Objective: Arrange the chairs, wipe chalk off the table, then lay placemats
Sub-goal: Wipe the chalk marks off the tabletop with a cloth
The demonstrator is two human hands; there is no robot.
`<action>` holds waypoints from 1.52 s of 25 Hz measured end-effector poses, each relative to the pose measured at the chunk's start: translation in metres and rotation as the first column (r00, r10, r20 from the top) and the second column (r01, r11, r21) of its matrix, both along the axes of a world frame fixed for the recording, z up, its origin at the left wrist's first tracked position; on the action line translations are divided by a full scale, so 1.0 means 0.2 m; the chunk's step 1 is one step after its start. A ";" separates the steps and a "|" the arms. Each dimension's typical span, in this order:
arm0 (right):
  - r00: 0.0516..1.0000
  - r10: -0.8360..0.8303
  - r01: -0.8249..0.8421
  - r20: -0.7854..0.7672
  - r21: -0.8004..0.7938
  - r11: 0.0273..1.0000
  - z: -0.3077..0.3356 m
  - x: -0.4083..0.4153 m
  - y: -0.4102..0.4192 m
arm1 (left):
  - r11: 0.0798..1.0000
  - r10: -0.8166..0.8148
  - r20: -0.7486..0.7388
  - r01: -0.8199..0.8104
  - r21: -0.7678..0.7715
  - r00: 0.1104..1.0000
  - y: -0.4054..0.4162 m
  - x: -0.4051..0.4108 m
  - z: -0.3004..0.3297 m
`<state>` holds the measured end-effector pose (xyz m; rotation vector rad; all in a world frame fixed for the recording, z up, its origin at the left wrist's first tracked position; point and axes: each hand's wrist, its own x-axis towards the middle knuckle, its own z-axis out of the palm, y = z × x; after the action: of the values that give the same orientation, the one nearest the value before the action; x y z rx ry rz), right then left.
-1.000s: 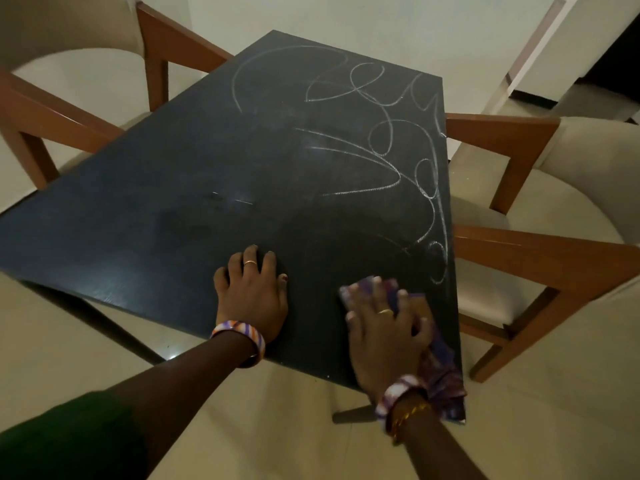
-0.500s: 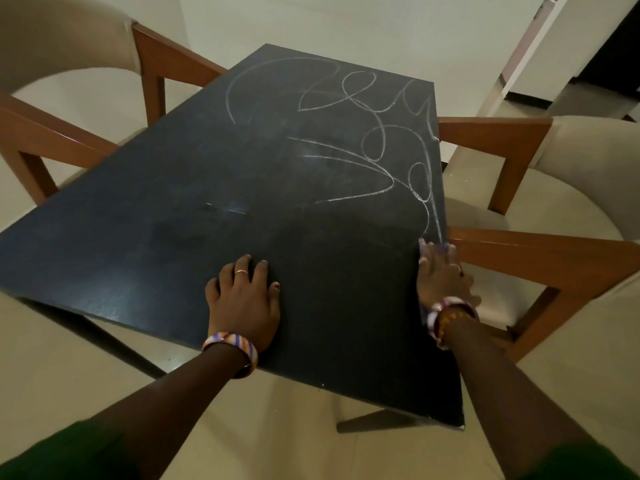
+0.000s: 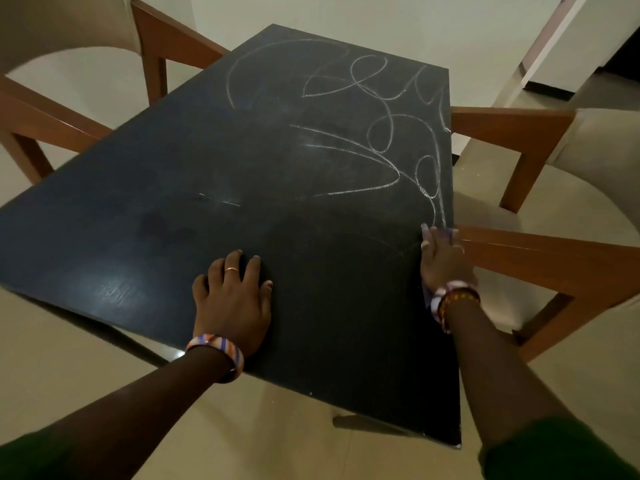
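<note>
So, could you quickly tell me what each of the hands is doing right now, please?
Left hand: open, flat on the table, holding nothing.
Right hand: at the table's right edge, pressing a cloth that is mostly hidden beneath it.

Single head-worn, wide-angle view, looking forward and steeply down from the near end of the dark surface (image 3: pixel 242 174), close enough that both forearms enter from the lower edge. The surface runs away from the camera toward a pale wall; lens distortion splays its edges. One chair (image 3: pixel 173 39) falls at upper left, another (image 3: pixel 540 258) at right. No second view shares the scene.
</note>
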<state>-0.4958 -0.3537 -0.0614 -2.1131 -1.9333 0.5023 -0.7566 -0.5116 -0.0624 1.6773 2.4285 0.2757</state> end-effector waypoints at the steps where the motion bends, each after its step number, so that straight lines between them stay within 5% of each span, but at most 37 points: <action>1: 1.000 0.011 -0.011 -0.028 -0.012 1.000 0.02 0.00 0.05 | 1.000 -0.001 -0.006 0.001 0.002 1.000 0.00 0.00 0.00; 8: 0.995 0.074 -0.073 -0.069 0.028 0.997 0.00 0.06 -0.58 | 1.000 -0.009 0.000 0.009 0.004 1.000 0.00 0.00 0.00; 15: 0.984 0.038 -0.032 -0.173 0.033 0.999 0.04 0.04 0.06 | 1.000 -0.008 -0.001 0.008 0.010 1.000 0.00 0.00 0.00; 22: 0.973 0.118 -0.101 -0.200 0.096 0.990 0.04 0.10 -0.62 | 1.000 -0.020 0.016 0.020 0.014 1.000 0.00 0.00 0.00; 28: 0.971 0.047 -0.038 -0.233 0.046 0.998 0.04 0.03 0.06 | 1.000 -0.021 0.017 0.021 0.017 1.000 0.00 0.00 -0.01; 35: 0.971 0.212 -0.212 0.111 -0.009 0.977 0.00 0.05 -0.62 | 1.000 -0.024 0.029 0.024 0.012 0.999 0.00 0.00 -0.01; 38: 0.924 0.303 -0.305 0.235 -0.028 0.952 0.03 0.02 -0.58 | 1.000 -0.031 0.021 0.031 -0.001 0.999 0.00 -0.01 -0.01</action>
<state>-0.4914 -0.4704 -0.0551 -1.9487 -2.4131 0.3033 -0.7587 -0.5111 -0.0646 1.7018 2.3852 0.2858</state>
